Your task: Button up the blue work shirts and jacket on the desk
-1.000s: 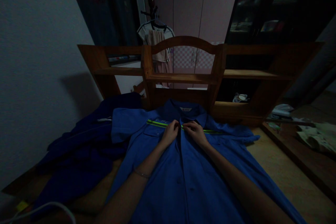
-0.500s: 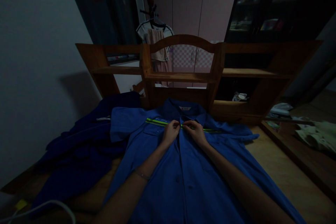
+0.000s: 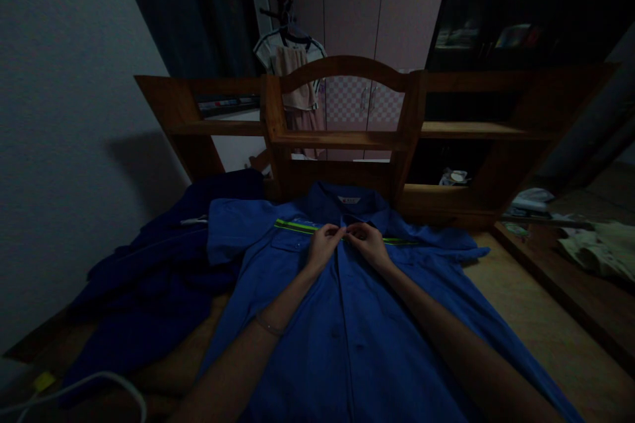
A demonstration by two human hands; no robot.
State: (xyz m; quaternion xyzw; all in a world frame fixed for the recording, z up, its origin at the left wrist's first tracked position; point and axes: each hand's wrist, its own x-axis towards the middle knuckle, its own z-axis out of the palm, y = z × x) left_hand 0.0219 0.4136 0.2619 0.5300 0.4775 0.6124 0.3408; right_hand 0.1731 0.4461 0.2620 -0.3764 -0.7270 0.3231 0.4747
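Note:
A blue short-sleeved work shirt with a yellow-green reflective stripe across the chest lies flat, front up, its collar toward the wooden headboard. My left hand and my right hand meet at the shirt's front placket just below the collar. Both hands are closed, their fingertips pinching the two front edges of the shirt together at the stripe. A thin bracelet sits on my left wrist.
A dark blue garment lies crumpled to the left of the shirt. A wooden headboard with shelves stands behind. A white cable lies at the lower left. Light cloth rests on a wooden ledge at right. Clothes hang on a rack behind.
My hands have stayed at the shirt's upper placket, their fingertips drawing slightly closer together. The camera view has shifted a little.

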